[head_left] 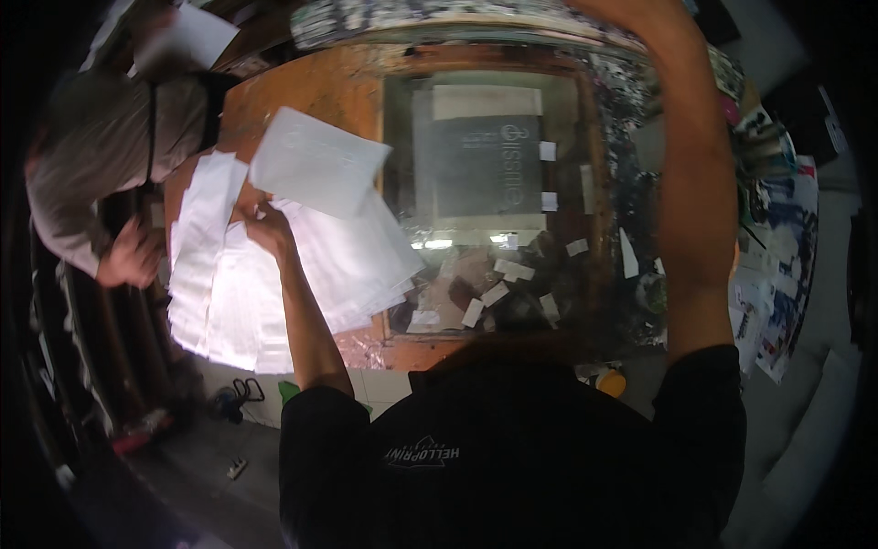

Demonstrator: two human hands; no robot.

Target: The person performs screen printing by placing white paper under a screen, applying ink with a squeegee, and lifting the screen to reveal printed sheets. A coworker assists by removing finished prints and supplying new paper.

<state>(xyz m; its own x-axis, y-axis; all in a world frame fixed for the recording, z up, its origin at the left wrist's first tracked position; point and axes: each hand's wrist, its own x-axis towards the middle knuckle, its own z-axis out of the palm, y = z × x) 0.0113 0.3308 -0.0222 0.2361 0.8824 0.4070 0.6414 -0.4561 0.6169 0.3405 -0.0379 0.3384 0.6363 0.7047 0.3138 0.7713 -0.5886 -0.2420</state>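
My left hand (264,226) is closed at the near left corner of a thin, whitish printed sheet (315,160), its thumb and fingers pinching there. Under and beside that hand spreads a fanned pile of white sheets (347,261). Stretched to the far side, my right hand (611,6) is cut off by the upper edge, so its fingers are hidden. Below it lies a framed, glossy work surface (567,284) with a dark grey printed rectangle (480,169) on it. Small white tabs sit along the rectangle's right side.
At the left, another person's hand (133,256) is near the pile. Several pale scraps (494,294) lie on the near part of the work surface. A paint-spattered bar (439,32) runs along the far edge. Containers and clutter (764,151) stand at the right.
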